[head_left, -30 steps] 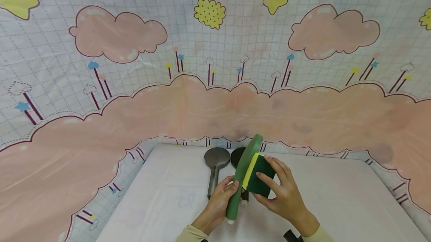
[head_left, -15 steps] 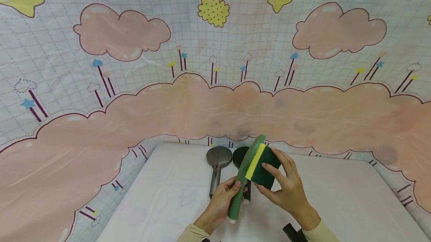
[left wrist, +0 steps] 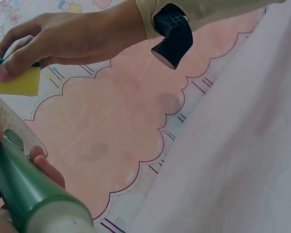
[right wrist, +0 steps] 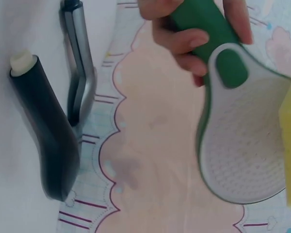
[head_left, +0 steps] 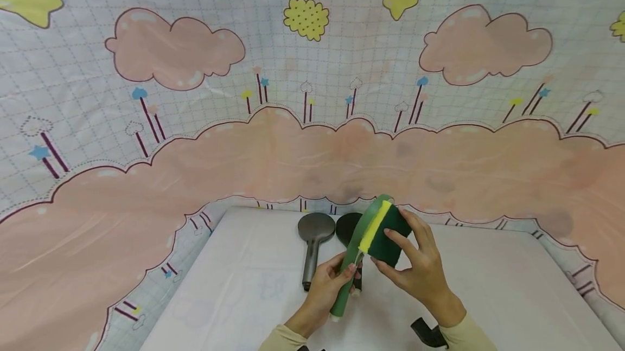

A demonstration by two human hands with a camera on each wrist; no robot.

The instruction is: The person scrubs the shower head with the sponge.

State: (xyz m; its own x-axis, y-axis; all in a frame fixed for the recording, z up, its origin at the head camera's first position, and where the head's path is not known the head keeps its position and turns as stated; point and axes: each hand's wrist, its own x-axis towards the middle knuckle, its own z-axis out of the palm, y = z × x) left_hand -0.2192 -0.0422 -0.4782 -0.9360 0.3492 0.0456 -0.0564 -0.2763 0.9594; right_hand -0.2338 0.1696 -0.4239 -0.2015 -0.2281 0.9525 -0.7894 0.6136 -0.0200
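My left hand (head_left: 317, 292) grips the handle of a green handheld shower head (head_left: 357, 236), which is tilted with its top end away from me. In the right wrist view its white spray face (right wrist: 247, 141) shows many small nozzles. A sponge (head_left: 390, 237), yellow on one side and dark green on the other, is pinched between the thumb and fingers of my right hand (head_left: 423, 272). The sponge's yellow side faces the spray face and overlaps its edge in the right wrist view. Part of the shower head is hidden behind the sponge in the head view.
Behind my hands, a grey shower head (head_left: 316, 227) and a black shower head (head_left: 344, 226) lie side by side on the white table (head_left: 244, 264). A patterned cloth (head_left: 312, 161) hangs at the table's back edge. A black wrist camera (head_left: 427, 333) sits by my right sleeve.
My right hand has moved the sponge up along the shower head toward its top end. The shower head has turned slightly in my left hand, showing a sliver of its pale face.
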